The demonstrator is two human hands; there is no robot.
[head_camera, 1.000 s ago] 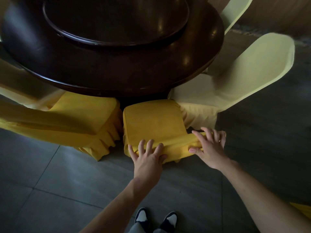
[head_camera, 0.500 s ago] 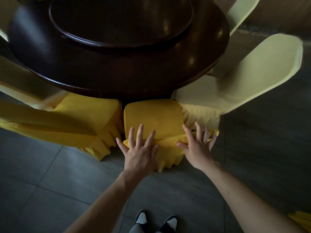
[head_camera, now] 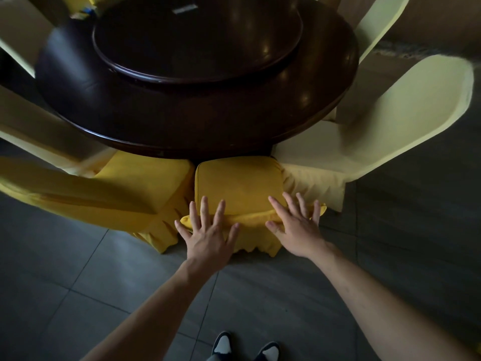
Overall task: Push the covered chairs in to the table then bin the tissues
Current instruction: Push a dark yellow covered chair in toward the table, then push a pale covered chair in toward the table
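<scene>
Round dark wooden worktop (head_camera: 299, 121) fills upper frame; smaller round turntable (head_camera: 197, 40) sits on its middle. Grey tiled floor (head_camera: 65, 277) below. Pale yellow covered chair (head_camera: 385, 121) at right, seat partly under the worktop edge, back leaning outward. Deep yellow covered chair (head_camera: 125, 188) at left, seat against the worktop edge. Between them a middle yellow chair (head_camera: 238, 183), front of seat tucked under the worktop rim, touching both neighbours. Left hand (head_camera: 208, 230) lies flat on the top of this chair's back, fingers spread straight, gripping nothing. Right hand (head_camera: 296, 225) likewise flat, fingers splayed, on the same back toward its right end. Black-and-white shoes (head_camera: 244, 346) at bottom edge
</scene>
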